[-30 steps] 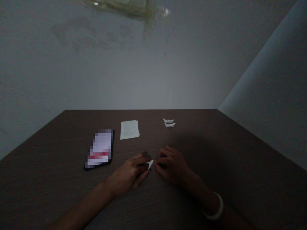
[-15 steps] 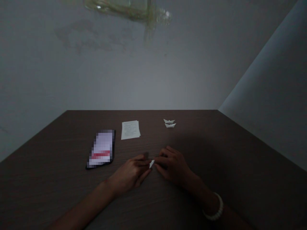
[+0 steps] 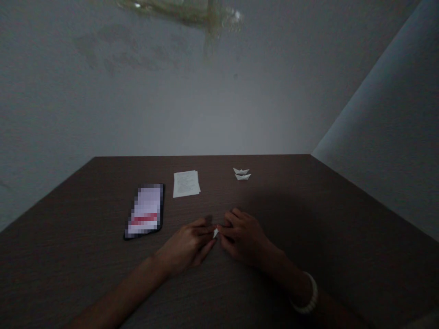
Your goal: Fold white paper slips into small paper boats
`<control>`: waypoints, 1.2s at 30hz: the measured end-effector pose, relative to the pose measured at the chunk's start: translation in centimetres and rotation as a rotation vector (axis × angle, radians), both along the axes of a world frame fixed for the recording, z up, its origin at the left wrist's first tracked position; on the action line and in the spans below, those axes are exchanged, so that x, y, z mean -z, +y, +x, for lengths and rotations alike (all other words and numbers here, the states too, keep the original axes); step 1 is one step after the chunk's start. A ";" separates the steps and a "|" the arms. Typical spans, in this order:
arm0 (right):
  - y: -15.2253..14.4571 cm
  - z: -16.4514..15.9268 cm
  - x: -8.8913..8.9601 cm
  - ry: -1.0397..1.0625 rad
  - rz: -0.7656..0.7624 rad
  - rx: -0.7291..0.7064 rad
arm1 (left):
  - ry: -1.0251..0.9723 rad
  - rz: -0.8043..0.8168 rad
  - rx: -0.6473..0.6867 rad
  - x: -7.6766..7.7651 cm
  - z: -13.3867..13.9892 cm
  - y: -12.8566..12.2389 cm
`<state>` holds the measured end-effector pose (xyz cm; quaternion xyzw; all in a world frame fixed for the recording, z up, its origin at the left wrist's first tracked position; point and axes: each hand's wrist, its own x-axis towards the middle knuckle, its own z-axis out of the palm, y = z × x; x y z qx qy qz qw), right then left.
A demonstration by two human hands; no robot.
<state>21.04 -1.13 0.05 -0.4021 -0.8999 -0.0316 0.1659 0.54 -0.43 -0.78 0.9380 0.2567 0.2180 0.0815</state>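
Note:
A small folded piece of white paper (image 3: 216,233) shows between my fingertips, low over the middle of the table. My left hand (image 3: 190,242) pinches it from the left, thumb below and fingers above. From the other side my right hand (image 3: 242,235) has its fingertips closed on the paper's upper right part; a white beaded bracelet (image 3: 310,294) circles that wrist. My fingers cover most of the paper, so its full shape is hidden. Two small folded paper boats (image 3: 242,174) sit one behind the other farther back.
Left of my hands lies a phone (image 3: 146,210) with a blurred, lit screen. A short stack of printed paper squares (image 3: 186,183) rests behind it to the right. The brown wooden table (image 3: 103,183) meets a stained wall at its far edge.
My right fingertips have shifted slightly left over the paper, so less of it shows. The whole view has tilted a little; the phone, paper stack and boats have stayed in place.

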 end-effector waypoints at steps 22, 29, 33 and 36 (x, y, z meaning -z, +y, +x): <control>0.4 0.4 0.8 -0.002 0.015 0.066 | 0.016 0.025 -0.012 -0.4 0.0 0.0; 0.5 0.5 0.9 0.032 -0.033 0.031 | 0.025 0.024 -0.035 -0.6 0.0 -0.2; 0.3 0.3 1.0 0.067 -0.036 0.082 | 0.023 0.081 -0.094 -0.4 -0.2 -0.3; 0.1 0.2 0.9 0.077 -0.040 0.110 | 0.019 0.153 -0.119 0.1 -0.3 -0.3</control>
